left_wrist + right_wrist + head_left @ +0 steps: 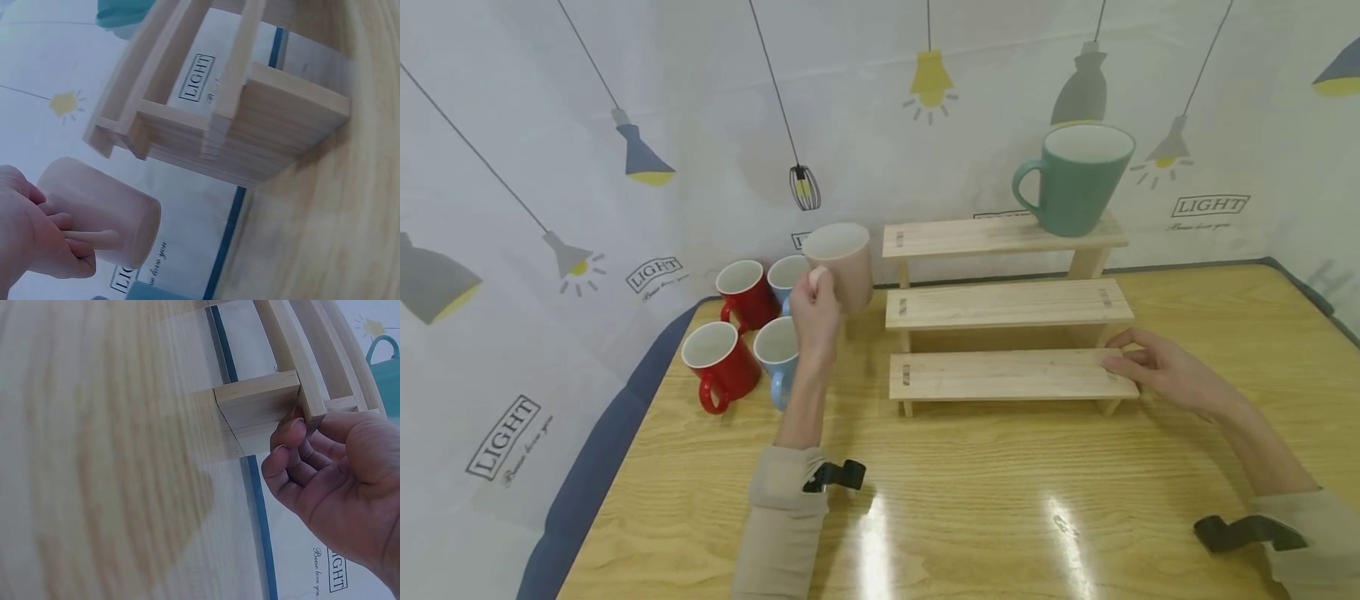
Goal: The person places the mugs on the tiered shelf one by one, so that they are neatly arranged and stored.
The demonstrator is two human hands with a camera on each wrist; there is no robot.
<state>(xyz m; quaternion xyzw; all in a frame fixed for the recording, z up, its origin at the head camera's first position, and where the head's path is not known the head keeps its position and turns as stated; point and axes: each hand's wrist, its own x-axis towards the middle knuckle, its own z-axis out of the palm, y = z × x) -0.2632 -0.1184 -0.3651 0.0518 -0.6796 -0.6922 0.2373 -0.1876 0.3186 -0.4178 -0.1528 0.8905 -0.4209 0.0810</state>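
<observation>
Head view: left hand [815, 310] has its fingers curled through the handle of the beige mug [844, 264] and holds it in the air, just left of the three-tier wooden shelf [1007, 304], about level with the middle tier and not yet set on any tier. Right hand [1159, 368] rests on the right end of the bottom tier, fingers bent onto the board edge, apparently steadying it. Green mug [1077, 178] already stands on the top tier; middle and bottom tiers are bare. Two red mugs [724, 364] and two blue mugs [777, 354] sit on the table [985, 500] left of the shelf. Judgement: one mug placed, one in transit, four left, so early in the job. Left wrist view: fingers [59, 237] wrapped round the beige mug's handle, mug clear of the shelf's end, edge of a blue mug just visible below it. Right wrist view: fingertips [292, 434] pinch the end of the lowest board beside its support block; green mug's handle visible at the frame edge.
</observation>
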